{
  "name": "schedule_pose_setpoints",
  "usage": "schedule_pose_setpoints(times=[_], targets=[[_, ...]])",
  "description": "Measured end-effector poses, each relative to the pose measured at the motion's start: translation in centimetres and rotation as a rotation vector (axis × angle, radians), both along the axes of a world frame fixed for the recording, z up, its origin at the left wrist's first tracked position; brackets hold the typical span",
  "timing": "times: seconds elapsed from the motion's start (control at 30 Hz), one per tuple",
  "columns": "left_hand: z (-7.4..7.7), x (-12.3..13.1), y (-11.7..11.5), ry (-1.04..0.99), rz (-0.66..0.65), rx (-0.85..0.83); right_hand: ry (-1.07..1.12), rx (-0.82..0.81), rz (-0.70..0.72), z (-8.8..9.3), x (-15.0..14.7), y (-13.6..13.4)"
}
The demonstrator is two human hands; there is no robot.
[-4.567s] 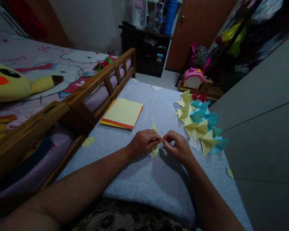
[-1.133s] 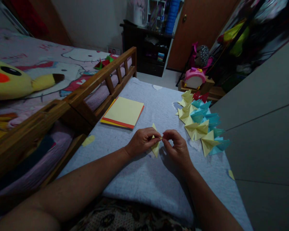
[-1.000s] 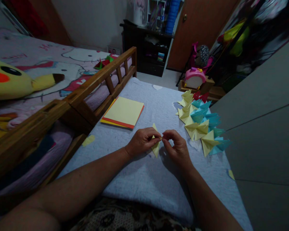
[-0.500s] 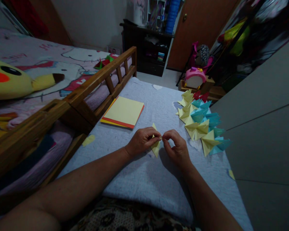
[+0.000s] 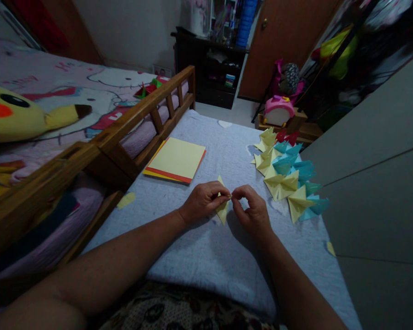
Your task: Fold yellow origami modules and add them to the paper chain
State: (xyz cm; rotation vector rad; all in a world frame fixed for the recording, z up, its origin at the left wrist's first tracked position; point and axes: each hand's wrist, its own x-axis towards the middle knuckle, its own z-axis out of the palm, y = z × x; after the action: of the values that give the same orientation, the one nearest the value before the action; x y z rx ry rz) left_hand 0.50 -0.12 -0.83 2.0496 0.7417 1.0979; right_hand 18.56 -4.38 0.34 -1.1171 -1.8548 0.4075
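A pale yellow folded paper is between my hands, above the blue bedsheet; its two points stick out beyond my left fingers. My left hand pinches it from the left with thumb and fingers. From the right, my right hand pinches the paper's small tip, its fingertips meeting those of the left. The fingers cover the middle of the fold. To the right stand rows of folded paper pieces, some yellow, others blue. A stack of square paper sheets, pale yellow on top, lies beyond my left hand.
A wooden bed rail runs along the left side, with a yellow plush toy on the bed behind it. Red folded paper sits at the far right corner. A pale cabinet panel borders the right edge.
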Motion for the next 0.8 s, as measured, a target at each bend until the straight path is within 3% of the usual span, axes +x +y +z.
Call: schedule_pose_setpoints(times=[0.63, 0.8], targets=[[-0.03, 0.04, 0.06, 0.032, 0.022, -0.023, -0.013, -0.052, 0.002, -0.17, 0.12, -0.01], [-0.04, 0.01, 0.05, 0.036, 0.016, -0.02, -0.039, 0.004, 0.003, -0.35, 0.15, 0.14]])
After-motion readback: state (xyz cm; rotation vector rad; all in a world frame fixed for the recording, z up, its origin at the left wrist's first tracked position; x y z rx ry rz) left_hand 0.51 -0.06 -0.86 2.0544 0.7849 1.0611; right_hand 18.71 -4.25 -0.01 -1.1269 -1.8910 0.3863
